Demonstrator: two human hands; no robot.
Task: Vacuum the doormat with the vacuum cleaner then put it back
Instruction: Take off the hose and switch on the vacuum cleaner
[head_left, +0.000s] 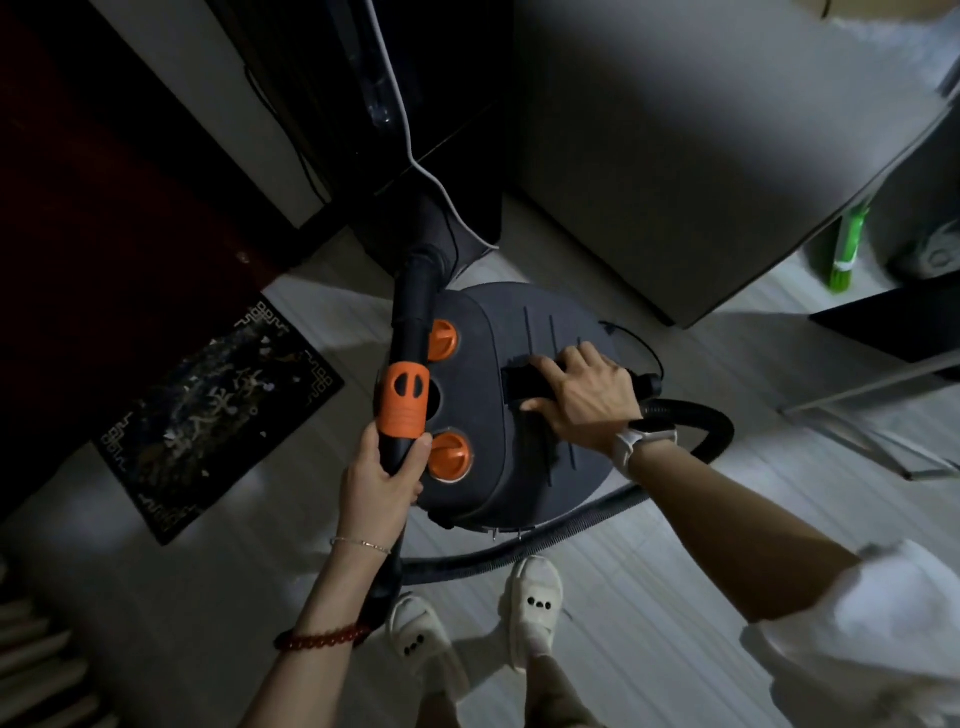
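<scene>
Dim room, looking straight down at the vacuum cleaner, a dark grey canister standing on the pale plank floor, right in the middle. Right hand on top of the canister, fingers curled round the black carry handle, white watch on the wrist. Left hand just left of the canister, wrapped round the black wand directly below the orange collar; thumb on the right side of the tube, fingers on the left. Wand running up and away toward the far side, its end lost in shadow against a dark cabinet. Two orange knobs on the canister's left face, just beside the wand. Ribbed hose looping round the near and right side of the canister, passing just ahead of the white slippers.

Doormat lying flat to the left, dark with a pale key-pattern border, well apart from both hands, set askew with its far-left edge close to a dark red door. Grey appliance close behind the canister on the far right; green broom propped beyond it. Open floor on the near side and to the right, narrower strip between doormat and canister.
</scene>
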